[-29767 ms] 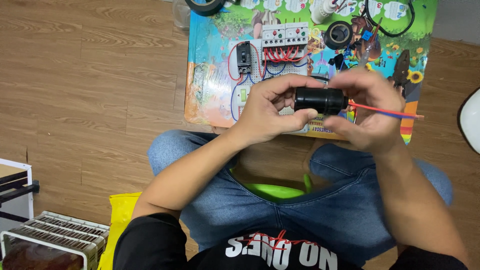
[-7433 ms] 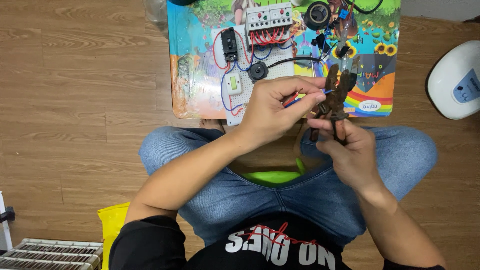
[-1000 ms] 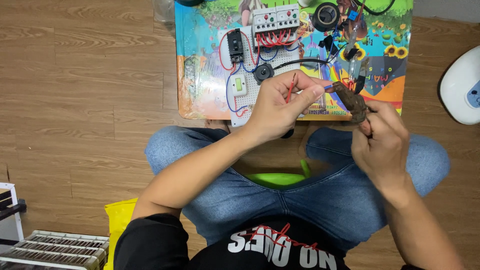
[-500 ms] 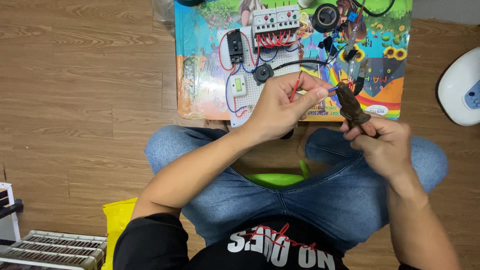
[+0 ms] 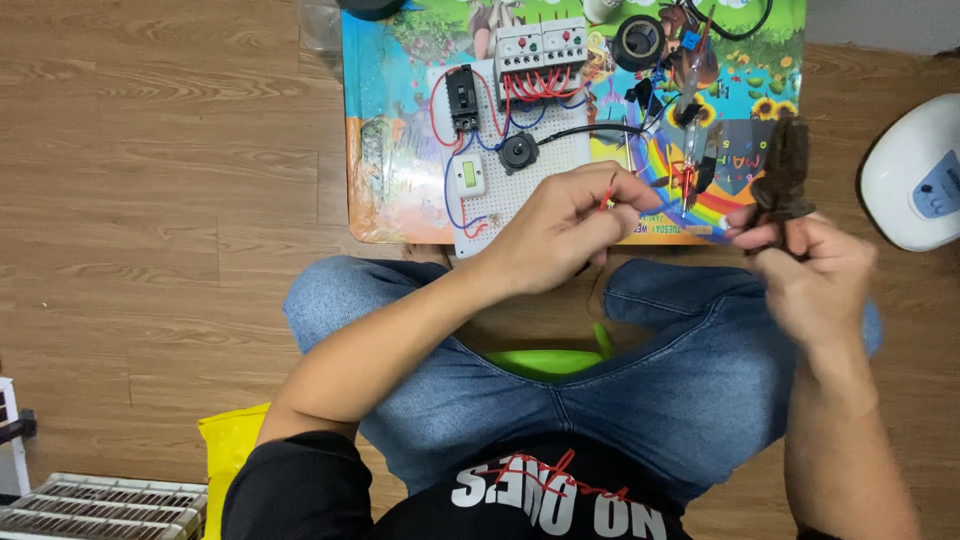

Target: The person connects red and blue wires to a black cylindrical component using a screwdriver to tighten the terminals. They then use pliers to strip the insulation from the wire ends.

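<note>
fingers of the left hand (image 5: 560,235) are pinched together on a thin red wire (image 5: 608,192), the wire's short free end sticking up just above the fingertips near the front edge of the colourful mat (image 5: 400,150). right hand (image 5: 815,275) sits off to the right, well apart from the left, closed around the handles of dark brown pliers (image 5: 782,170); the tool's head points up and away from the body, over the right edge of the mat. whether the plier tips are gripping anything cannot be told. the red wire lies between the two hands but touches only the left one, just beside the thumb and forefinger.

past the left hand, on the mat, rests a white perforated board (image 5: 510,160) with a black breaker (image 5: 462,95), a small white switch (image 5: 468,177), a black round knob (image 5: 518,153) and a row of white terminal blocks (image 5: 540,48) laced with red and blue wiring. a roll of black tape (image 5: 637,42) lies further back. the person sits cross-legged in blue jeans (image 5: 560,380) on a wooden floor (image 5: 150,200), a green object (image 5: 545,360) showing between the legs. a white rounded device (image 5: 915,180) lies at the right edge, and a yellow bag (image 5: 230,450) at the lower left.
</note>
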